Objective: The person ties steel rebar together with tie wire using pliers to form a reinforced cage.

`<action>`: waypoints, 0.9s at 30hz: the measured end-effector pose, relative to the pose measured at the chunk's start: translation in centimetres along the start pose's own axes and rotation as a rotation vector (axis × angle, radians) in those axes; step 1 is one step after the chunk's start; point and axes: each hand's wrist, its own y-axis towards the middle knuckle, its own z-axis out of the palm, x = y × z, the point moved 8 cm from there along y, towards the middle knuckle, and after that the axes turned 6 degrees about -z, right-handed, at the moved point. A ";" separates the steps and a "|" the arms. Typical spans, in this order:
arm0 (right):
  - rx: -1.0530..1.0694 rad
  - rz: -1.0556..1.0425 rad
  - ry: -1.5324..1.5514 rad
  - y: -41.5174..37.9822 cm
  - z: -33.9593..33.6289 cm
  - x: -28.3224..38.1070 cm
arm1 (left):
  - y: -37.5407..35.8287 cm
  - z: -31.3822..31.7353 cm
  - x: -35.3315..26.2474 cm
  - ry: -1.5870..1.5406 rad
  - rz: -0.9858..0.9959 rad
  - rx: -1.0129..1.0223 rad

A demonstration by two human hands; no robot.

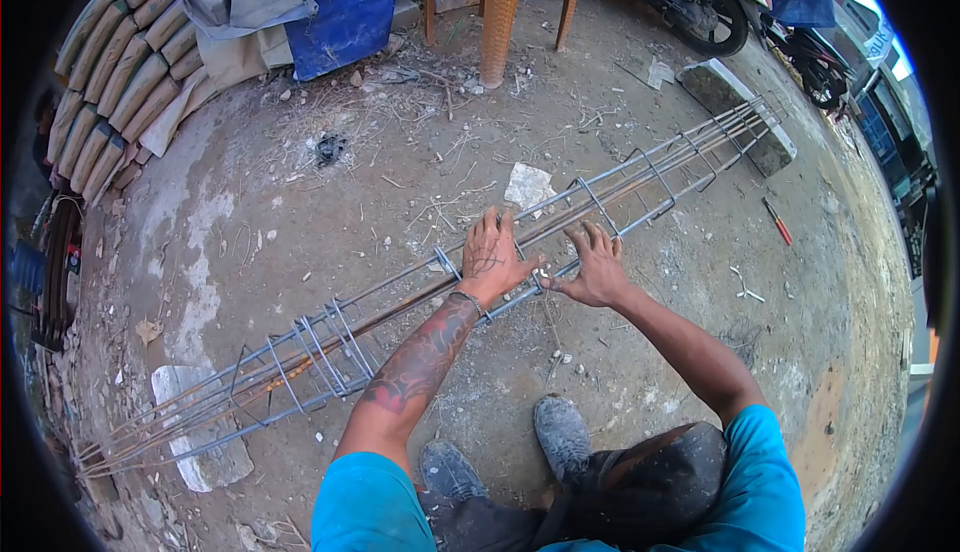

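A rebar cage slants from near left to far right across two blocks, the left hand spread flat mid-length, the right hand open over its near edge.

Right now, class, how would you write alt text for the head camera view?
A person's left hand and right hand touch a long, narrow steel-bar cage slanting across dirt ground. Pale blocks lie beneath it near both ends, and hoops bunch toward the lower left. A red-handled tool lies to the right; a brown plastic chair stands beyond.
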 end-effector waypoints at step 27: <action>-0.014 0.012 0.038 0.0 0.9 0.3 | -0.7 -3.1 1.8 -0.087 0.048 -0.126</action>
